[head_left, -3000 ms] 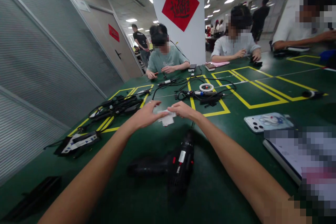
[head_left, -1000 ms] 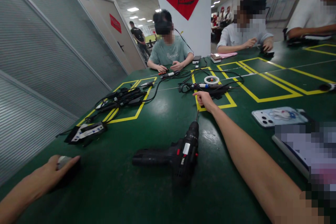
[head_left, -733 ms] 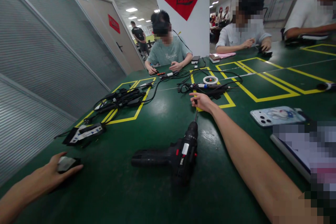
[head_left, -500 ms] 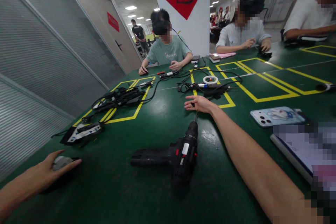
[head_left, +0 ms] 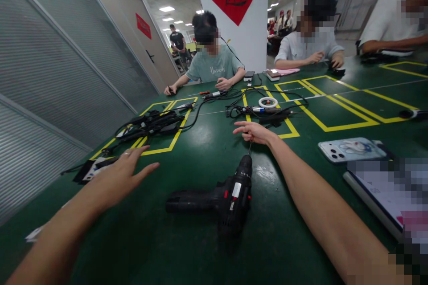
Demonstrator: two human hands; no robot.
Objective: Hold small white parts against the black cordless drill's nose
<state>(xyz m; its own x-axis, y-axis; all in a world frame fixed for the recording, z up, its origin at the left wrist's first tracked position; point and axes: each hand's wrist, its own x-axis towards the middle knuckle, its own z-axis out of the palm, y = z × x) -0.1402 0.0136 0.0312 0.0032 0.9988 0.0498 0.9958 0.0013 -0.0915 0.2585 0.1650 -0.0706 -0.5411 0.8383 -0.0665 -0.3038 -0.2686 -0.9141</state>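
Left hand (head_left: 120, 176) — your fingers are standing wide apart, near the black cables (head_left: 152, 125). Right hand (head_left: 257, 133) — you are extending some fingers and curling others; whether they are gripping something small, one cannot tell. Black drill (head_left: 222, 199) is lying between your hands, nearer you, on the green table (head_left: 194, 164), its bit (head_left: 249, 148) pointing toward your right hand. White ring (head_left: 268, 106) is lying beyond.

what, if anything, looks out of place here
The black cables lie tangled across the yellow tape at the left, looking untidy. The drill lies on its side, its bit pointing toward the right hand; no damage shows clearly.
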